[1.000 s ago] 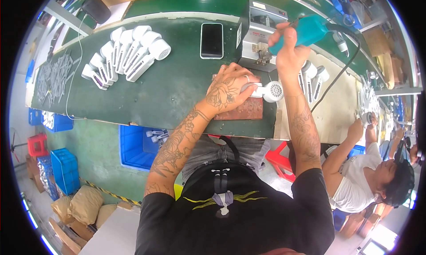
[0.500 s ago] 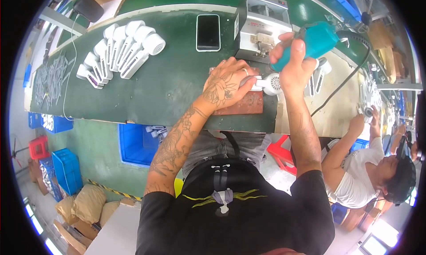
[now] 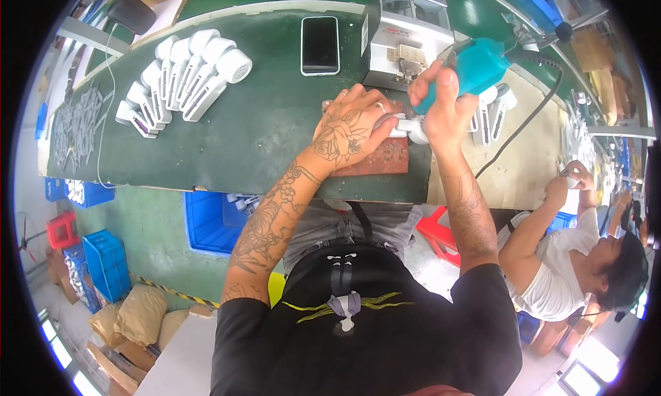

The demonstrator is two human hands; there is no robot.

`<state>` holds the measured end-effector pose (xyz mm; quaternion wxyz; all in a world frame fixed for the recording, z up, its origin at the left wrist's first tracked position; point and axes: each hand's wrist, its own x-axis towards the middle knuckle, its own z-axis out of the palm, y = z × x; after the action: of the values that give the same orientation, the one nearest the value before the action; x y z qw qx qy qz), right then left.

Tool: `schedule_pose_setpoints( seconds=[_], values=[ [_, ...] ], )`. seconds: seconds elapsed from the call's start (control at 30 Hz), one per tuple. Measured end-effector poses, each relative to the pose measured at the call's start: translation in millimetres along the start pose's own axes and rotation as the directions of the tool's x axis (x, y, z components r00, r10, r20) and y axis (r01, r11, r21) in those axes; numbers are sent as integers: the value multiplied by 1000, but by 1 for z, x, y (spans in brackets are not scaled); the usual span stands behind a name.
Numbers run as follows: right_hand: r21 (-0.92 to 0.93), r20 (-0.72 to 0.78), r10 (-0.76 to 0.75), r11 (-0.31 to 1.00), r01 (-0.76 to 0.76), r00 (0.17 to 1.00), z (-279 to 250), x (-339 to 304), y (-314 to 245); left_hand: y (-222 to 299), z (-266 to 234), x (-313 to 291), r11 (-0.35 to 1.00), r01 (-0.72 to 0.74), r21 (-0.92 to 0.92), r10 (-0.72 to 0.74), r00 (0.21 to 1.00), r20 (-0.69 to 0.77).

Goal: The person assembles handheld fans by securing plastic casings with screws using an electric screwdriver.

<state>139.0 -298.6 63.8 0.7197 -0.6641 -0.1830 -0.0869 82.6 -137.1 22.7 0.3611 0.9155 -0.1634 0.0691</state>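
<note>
My left hand [image 3: 350, 129], with a ring on one finger, presses down and grips a white handheld device [image 3: 416, 128] with a round head. The device lies over a reddish-brown block [image 3: 383, 159] near the bench edge; its handle is mostly hidden under my fingers. Closed around a teal corded power tool, apparently an electric screwdriver [image 3: 478, 67], is my right hand [image 3: 447, 113]. The tool slants down to the left, toward the device. Its tip is hidden behind my fingers, so I cannot tell whether it touches.
White devices of the same kind [image 3: 196, 72] stand in rows at the left. A phone [image 3: 321, 46] and a grey metal machine [image 3: 406, 34] are at the back. Grey slender parts [image 3: 78, 131] lie far left. A black cable [image 3: 520, 135] crosses the right side, where a co-worker [image 3: 561, 265] sits.
My right hand and the teal tool have shifted a little left, covering more of the device's round head. My left hand has stayed nearly still.
</note>
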Motion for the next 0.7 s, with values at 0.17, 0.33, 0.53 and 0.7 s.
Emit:
schedule_pose_setpoints(
  seconds=[0.17, 0.33, 0.53, 0.7],
  values=[
    [-47, 5, -10, 999, 10, 1000, 3, -1, -2, -3, 1, 0, 998, -48, 44, 49, 999, -22],
    [-78, 28, -25, 997, 27, 999, 3, 4, -2, -6, 6, -4, 995, -54, 85, 58, 997, -49],
    [-199, -126, -149, 972, 122, 981, 14, 38, -19, -3, 0, -5, 1000, -17, 8, 17, 999, -27],
    [-161, -54, -266, 954, 254, 962, 16, 54, 9, -1, 1, -5, 999, -38, 28, 40, 998, -49]
  ],
)
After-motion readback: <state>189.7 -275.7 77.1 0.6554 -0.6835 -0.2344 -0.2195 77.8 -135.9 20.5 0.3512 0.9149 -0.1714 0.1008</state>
